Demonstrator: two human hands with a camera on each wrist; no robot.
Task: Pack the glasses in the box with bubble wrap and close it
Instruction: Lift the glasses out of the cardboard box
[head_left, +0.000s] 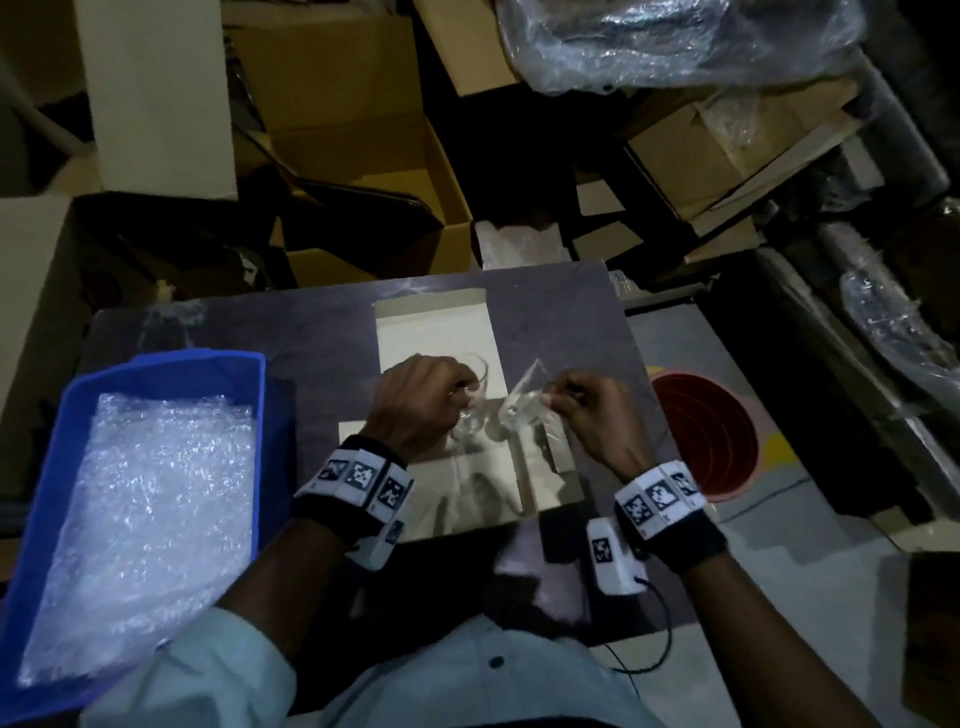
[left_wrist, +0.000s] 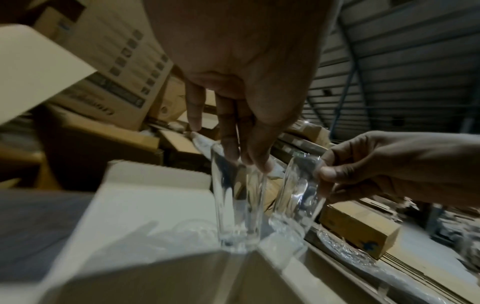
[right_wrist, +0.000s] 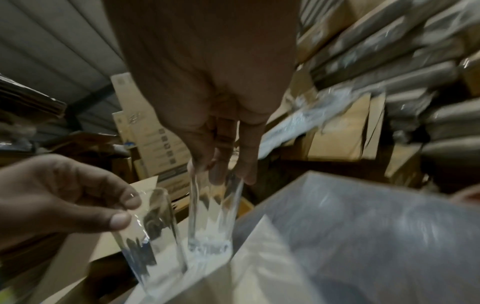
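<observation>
Your head view is dim, its brightest patch glare on the crinkled clear bubble wrap (head_left: 140, 499) at left, with corners sinking into darkness. Both wrist views are soft with motion blur, their edges bowed by the wide lens, and the pale cardboard box (left_wrist: 145, 205) carries soft shadows.

A warehouse packing station: brown cardboard cartons (head_left: 363, 171) are lying open and stacked in heaps behind a dark work surface (head_left: 322, 343), some printed with shipping symbols (left_wrist: 122, 67) on their sides. Plastic-wrapped bundles (head_left: 675, 36) are sitting on top of the piles, and more wrapped goods (right_wrist: 415, 67) are filling racks along one side. A corrugated metal wall (left_wrist: 405, 61) is enclosing the space, and the bare concrete floor (head_left: 810, 540) is showing painted markings. On the surface, a blue plastic bin (head_left: 171, 366) is holding sheets of bubble wrap (head_left: 156, 519) beside an open white box (head_left: 436, 332).
</observation>
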